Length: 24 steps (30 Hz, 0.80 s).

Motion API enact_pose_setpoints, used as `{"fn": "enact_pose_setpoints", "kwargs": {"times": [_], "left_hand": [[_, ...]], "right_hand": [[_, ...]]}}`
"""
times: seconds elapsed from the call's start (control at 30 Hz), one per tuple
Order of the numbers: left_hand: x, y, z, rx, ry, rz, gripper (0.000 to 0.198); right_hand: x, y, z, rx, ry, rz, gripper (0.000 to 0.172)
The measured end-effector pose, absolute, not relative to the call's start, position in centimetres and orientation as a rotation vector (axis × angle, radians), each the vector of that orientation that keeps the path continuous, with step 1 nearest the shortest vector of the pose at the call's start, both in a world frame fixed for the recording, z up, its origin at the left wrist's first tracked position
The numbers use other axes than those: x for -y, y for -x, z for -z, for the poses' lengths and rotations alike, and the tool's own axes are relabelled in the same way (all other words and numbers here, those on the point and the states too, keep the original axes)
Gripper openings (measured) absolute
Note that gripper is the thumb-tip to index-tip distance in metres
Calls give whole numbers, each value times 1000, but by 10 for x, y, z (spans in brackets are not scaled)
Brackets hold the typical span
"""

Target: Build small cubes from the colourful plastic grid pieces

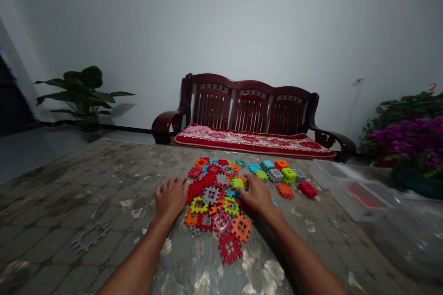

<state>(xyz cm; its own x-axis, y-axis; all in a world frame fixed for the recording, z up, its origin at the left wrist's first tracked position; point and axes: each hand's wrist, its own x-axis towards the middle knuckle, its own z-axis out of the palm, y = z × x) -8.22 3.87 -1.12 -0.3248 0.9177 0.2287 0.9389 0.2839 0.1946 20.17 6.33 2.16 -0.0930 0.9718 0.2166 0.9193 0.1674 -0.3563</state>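
Many flat notched plastic pieces lie heaped on the patterned table, among them a grey one (211, 195), a dark red one (230, 248) and an orange one (242, 227). At the heap's left edge rests my left hand (172, 197), palm down with fingers spread, holding nothing. On the right side of the heap, my right hand (256, 192) has its thumb and fingers closed around a yellow-green piece (238, 183). Stacked pieces sit behind and right of that hand, including a yellow-green stack (288, 175) and a red stack (307, 189).
Clear plastic containers (360, 196) stand along the right side of the table (124, 184). A grey frame-shaped piece (91, 236) lies at the left. Behind the table is a wooden bench (249, 106); purple flowers (411, 140) are at the right.
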Motion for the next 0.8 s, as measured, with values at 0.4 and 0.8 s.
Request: {"fn": "enact_pose_setpoints", "kwargs": {"times": [0.4, 0.8], "left_hand": [[-41, 85, 15, 2441, 1794, 459, 48], [-43, 86, 13, 2472, 1801, 376, 49]], "right_hand": [[-57, -189, -23, 2116, 1839, -21, 39], [-110, -343, -34, 1614, 1934, -29, 50]]}}
